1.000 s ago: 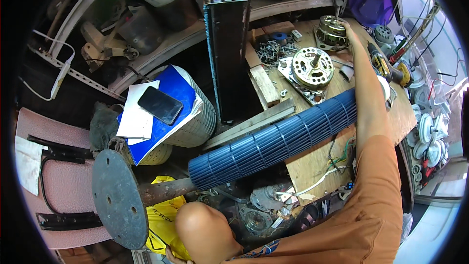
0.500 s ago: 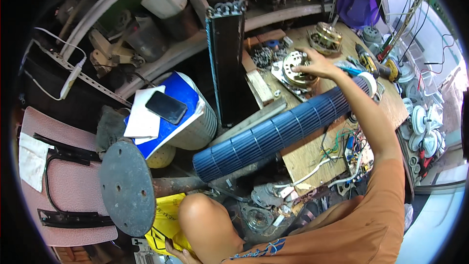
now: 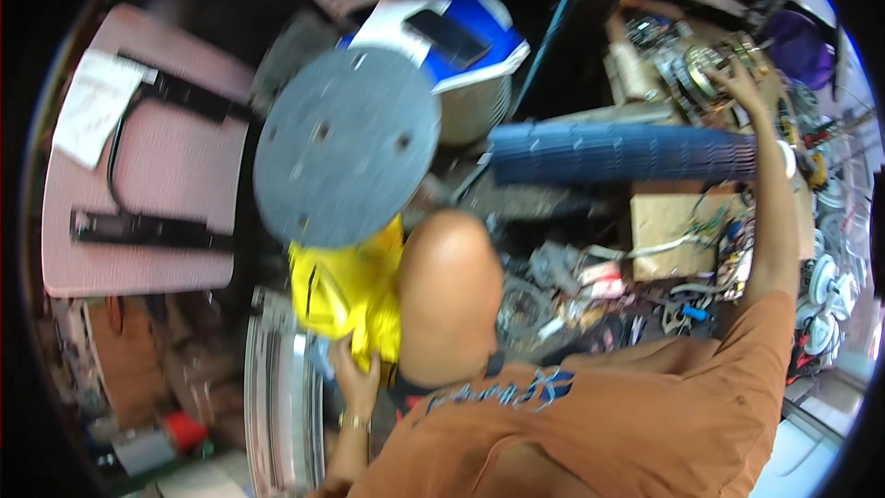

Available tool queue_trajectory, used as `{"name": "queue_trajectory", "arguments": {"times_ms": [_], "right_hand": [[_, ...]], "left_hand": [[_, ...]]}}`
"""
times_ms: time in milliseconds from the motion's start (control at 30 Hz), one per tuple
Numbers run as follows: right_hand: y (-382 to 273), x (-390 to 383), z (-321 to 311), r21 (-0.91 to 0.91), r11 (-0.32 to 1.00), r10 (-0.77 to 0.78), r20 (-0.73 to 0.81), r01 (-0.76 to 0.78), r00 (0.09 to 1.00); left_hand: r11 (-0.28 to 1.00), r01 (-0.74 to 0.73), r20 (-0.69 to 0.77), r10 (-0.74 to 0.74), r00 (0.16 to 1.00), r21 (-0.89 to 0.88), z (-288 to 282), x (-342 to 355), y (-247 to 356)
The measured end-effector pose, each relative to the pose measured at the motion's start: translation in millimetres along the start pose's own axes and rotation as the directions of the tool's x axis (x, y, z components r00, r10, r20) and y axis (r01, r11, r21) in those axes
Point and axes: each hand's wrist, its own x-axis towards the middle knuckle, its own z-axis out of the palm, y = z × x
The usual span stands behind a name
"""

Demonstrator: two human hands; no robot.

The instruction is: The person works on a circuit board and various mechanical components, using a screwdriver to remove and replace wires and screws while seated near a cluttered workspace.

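My right hand (image 3: 740,90), arm stretched to the far right, has its fingers bent over the rim of a round perforated metal housing (image 3: 701,67) on the wooden bench. A long blue finned blower wheel (image 3: 618,152) lies under that forearm, its white end beyond the arm. Low in the middle, my left hand (image 3: 355,380) is at the lower edge of a yellow plastic bag (image 3: 341,290), with bag material between thumb and fingers. The bag sits beside my bare knee, partly beneath a round grey metal disc (image 3: 346,148) with holes. Motion blurs both hands.
A pink padded panel (image 3: 175,212) with black brackets stands at the left. Behind the disc, a phone (image 3: 449,37) lies on papers over a bucket (image 3: 475,113). A wooden board (image 3: 668,254), wires and loose parts crowd the right. A ribbed metal piece (image 3: 277,387) lies low left.
The view has swung left and down, so the bench shifts right and up. My left hand has come more fully into view at the bag. The right hand stays at the metal housing.
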Motion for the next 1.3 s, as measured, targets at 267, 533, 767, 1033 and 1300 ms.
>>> {"name": "queue_trajectory", "arguments": {"times_ms": [267, 533, 767, 1033, 1300], "right_hand": [[-98, -145, -41, 0.029, 0.958, -0.191, -0.677, 0.286, 0.711], [-477, -533, 130, 0.838, 0.152, -0.959, -0.003, 0.524, 0.284], [-449, -593, 314, 0.015, -0.092, -0.915, 0.392, 0.996, -0.091], [-460, -648, 332, -0.194, -0.169, -0.804, 0.594, 0.966, -0.021], [-432, -637, 388, 0.147, 0.308, -0.630, 0.772, 0.940, 0.086]], "left_hand": [[0.919, 0.003, 0.053, 0.020, 0.998, -0.394, -33, 40, -44], [0.701, -0.060, 0.003, 0.089, 0.996, -0.710, -40, 80, -68], [0.590, -0.255, -0.133, 0.244, 0.961, -0.766, -94, 124, -41], [0.550, -0.222, -0.139, 0.189, 0.972, -0.805, -89, 131, -50], [0.797, -0.190, -0.375, -0.050, 0.926, -0.574, -40, 56, -122]]}}
